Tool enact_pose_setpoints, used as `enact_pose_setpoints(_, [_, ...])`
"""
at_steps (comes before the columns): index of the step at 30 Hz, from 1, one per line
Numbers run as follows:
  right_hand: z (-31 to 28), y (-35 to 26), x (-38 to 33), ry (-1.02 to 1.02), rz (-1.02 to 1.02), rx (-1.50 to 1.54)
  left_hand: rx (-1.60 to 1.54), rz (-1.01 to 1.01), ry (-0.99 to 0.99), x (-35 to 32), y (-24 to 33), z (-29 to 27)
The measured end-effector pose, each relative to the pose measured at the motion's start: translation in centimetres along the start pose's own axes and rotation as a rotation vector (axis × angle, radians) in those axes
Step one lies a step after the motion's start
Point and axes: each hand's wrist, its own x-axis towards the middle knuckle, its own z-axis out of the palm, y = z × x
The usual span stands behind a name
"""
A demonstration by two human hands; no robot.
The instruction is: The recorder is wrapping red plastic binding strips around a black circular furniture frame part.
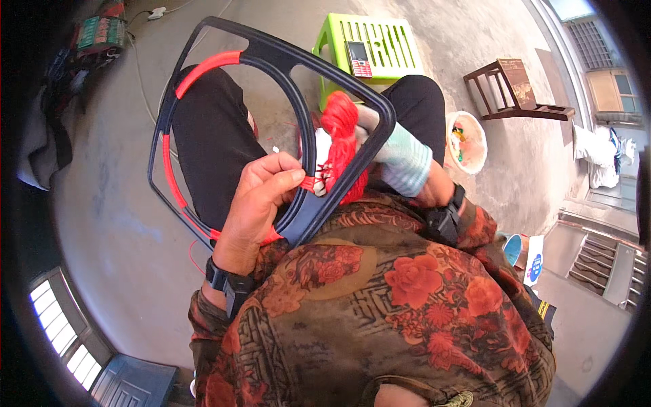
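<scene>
A black frame [295, 64] with rounded corners and an inner ring lies tilted above my lap. Red cord is wrapped tightly round parts of the ring and the frame's outer side. My bare left hand [261, 193] is closed on the ring's near right part, thumb and finger pinching beside a short red wrapping [308, 183]. On the frame's right side my right hand [400, 146], in a pale blue and white glove, grips a bundle of red cord [341, 146]. White glove fingers show through beside the bundle; the rest of them are hidden behind it and the frame.
Beyond my knees stands a green plastic stool [400, 47] with a phone [359, 60] on it. A pale bucket [471, 152] holding colourful scraps is right of my knee. Farther right a small wooden chair [508, 88] lies tipped. Cables [139, 68] run along the floor at left.
</scene>
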Motion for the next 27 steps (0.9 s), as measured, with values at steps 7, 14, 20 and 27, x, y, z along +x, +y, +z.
enact_pose_setpoints(7, [3.2, -0.5, 5.1, -0.094, 0.096, -0.413, 0.118, 0.082, 0.180, -0.1, -0.3, 0.3])
enact_pose_setpoints(14, [-0.6, 6.0, 6.7, -0.171, 0.340, 0.426, -0.122, -0.076, 0.117, 0.7, -0.4, -0.6])
enact_pose_setpoints(20, [-1.2, 2.7, 8.8, 0.134, -0.192, 0.606, -0.158, -0.101, -0.035, 0.0, 0.1, -0.7])
enact_pose_setpoints(27, [-8.3, -1.7, -0.9, -0.069, -0.211, 0.925, -0.116, -0.081, -0.060, -0.2, 0.3, -0.3])
